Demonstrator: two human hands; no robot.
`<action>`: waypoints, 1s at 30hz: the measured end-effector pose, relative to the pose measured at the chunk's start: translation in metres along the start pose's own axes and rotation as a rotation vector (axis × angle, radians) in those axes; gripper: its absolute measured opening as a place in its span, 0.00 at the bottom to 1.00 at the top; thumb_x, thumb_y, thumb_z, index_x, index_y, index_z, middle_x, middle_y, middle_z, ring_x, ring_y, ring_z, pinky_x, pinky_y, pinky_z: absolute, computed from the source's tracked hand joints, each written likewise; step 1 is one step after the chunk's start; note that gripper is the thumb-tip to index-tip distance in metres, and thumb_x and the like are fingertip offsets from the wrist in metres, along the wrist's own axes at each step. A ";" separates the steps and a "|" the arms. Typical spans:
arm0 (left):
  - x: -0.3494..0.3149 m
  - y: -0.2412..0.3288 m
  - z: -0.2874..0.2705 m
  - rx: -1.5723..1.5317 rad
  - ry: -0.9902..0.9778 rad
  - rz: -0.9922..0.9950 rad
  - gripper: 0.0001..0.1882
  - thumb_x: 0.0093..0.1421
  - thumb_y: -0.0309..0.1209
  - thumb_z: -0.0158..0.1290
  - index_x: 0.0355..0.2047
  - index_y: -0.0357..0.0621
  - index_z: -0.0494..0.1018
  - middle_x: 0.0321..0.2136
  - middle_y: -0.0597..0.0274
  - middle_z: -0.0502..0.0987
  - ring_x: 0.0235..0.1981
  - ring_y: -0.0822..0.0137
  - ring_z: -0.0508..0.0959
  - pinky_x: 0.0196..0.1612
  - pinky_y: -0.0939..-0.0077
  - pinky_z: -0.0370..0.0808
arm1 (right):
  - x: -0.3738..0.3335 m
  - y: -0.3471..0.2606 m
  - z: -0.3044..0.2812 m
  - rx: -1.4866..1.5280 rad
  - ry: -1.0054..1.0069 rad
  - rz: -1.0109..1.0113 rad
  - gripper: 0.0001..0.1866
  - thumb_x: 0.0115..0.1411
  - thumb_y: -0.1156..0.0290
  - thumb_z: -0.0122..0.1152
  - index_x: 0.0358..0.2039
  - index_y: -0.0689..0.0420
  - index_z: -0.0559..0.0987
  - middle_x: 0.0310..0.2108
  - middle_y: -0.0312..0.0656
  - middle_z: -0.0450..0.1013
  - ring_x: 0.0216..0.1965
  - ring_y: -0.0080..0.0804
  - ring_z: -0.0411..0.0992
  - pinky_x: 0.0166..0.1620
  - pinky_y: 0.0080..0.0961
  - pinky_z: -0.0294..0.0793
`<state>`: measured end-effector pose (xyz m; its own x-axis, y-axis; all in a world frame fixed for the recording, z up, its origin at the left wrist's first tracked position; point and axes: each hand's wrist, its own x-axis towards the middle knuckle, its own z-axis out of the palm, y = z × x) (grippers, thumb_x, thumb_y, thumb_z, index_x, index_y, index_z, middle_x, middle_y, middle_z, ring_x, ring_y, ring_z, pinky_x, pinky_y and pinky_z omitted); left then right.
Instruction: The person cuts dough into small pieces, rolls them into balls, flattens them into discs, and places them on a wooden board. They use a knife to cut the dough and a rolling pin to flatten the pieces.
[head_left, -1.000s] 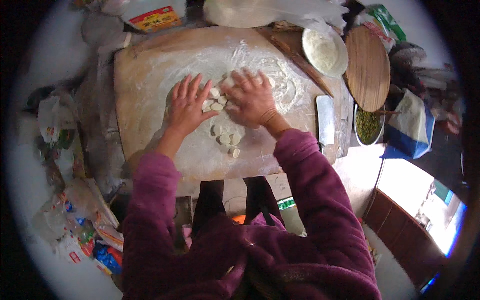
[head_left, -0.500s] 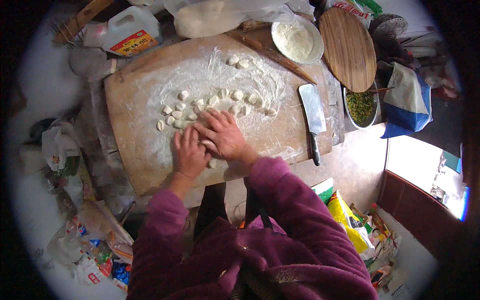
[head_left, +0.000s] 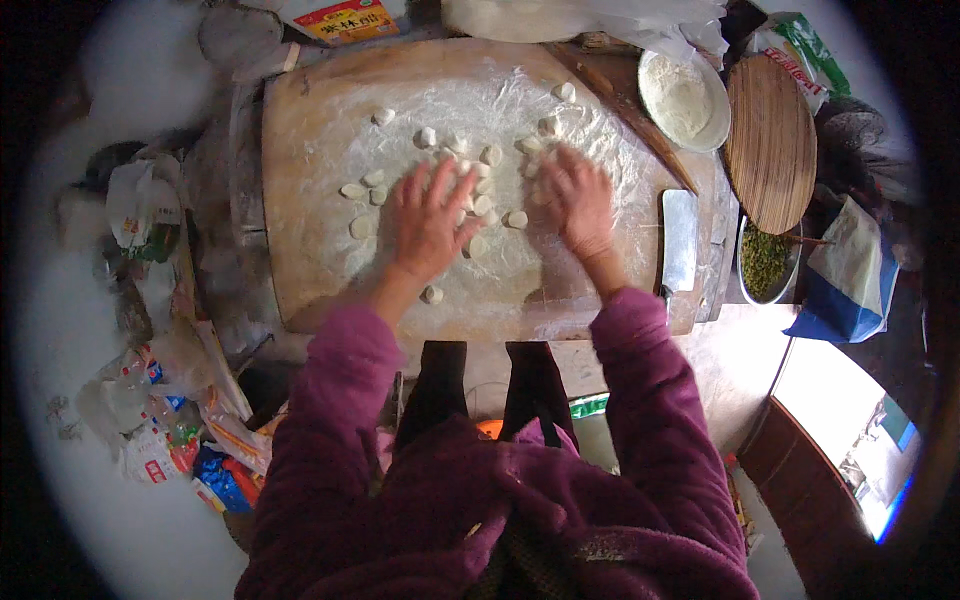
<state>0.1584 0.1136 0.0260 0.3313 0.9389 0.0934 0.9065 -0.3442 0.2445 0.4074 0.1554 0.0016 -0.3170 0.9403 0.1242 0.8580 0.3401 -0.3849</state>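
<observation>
Flour [head_left: 500, 92] whitens the wooden board [head_left: 560, 312], presumably against sticking. Dough pieces [head_left: 490, 156] lie scattered around and between the hands: left hand [head_left: 428, 228] spread over some, right hand [head_left: 584, 208] loosely spread, blur hiding whether its fingertips touch any.

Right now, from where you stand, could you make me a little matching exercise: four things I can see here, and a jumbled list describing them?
Things:
1. Cleaver
2. White bowl
3. Round wooden disc
4. Dough pieces

Descriptions:
A. Brown, finely striped
B. Scattered around the left hand and right hand
C. Metal blade, by the right edge of the wooden board
D. Holding pale powder

Pairs: 1-C, 2-D, 3-A, 4-B
</observation>
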 end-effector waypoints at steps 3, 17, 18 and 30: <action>-0.052 0.030 0.001 -0.055 -0.056 0.037 0.35 0.53 0.55 0.56 0.58 0.53 0.67 0.64 0.53 0.57 0.64 0.48 0.57 0.62 0.41 0.53 | -0.032 -0.069 0.014 -0.010 -0.086 -0.053 0.27 0.61 0.52 0.51 0.62 0.38 0.67 0.67 0.43 0.54 0.64 0.47 0.56 0.64 0.58 0.47; 0.039 -0.065 0.006 0.231 0.130 -0.169 0.36 0.56 0.52 0.56 0.63 0.60 0.62 0.62 0.60 0.63 0.62 0.52 0.61 0.61 0.44 0.55 | 0.094 0.023 -0.017 -0.095 0.041 -0.129 0.21 0.53 0.52 0.60 0.48 0.39 0.80 0.59 0.43 0.63 0.62 0.45 0.58 0.64 0.52 0.52; 0.050 -0.056 0.010 0.287 0.120 -0.234 0.34 0.58 0.50 0.54 0.63 0.57 0.61 0.61 0.59 0.64 0.63 0.52 0.61 0.62 0.46 0.54 | 0.101 0.023 -0.014 -0.110 0.104 -0.075 0.25 0.53 0.52 0.61 0.53 0.41 0.77 0.58 0.44 0.64 0.59 0.47 0.61 0.61 0.46 0.56; -0.048 0.004 0.008 0.143 0.003 -0.215 0.29 0.55 0.43 0.57 0.58 0.60 0.68 0.63 0.57 0.61 0.65 0.50 0.57 0.64 0.42 0.50 | -0.012 -0.048 -0.007 0.076 -0.203 -0.299 0.26 0.60 0.54 0.54 0.60 0.39 0.70 0.62 0.43 0.61 0.64 0.48 0.56 0.66 0.54 0.45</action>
<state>0.1477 0.0671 0.0151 0.1261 0.9904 0.0573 0.9839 -0.1322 0.1205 0.3730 0.1281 0.0253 -0.6296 0.7746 0.0601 0.6853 0.5901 -0.4268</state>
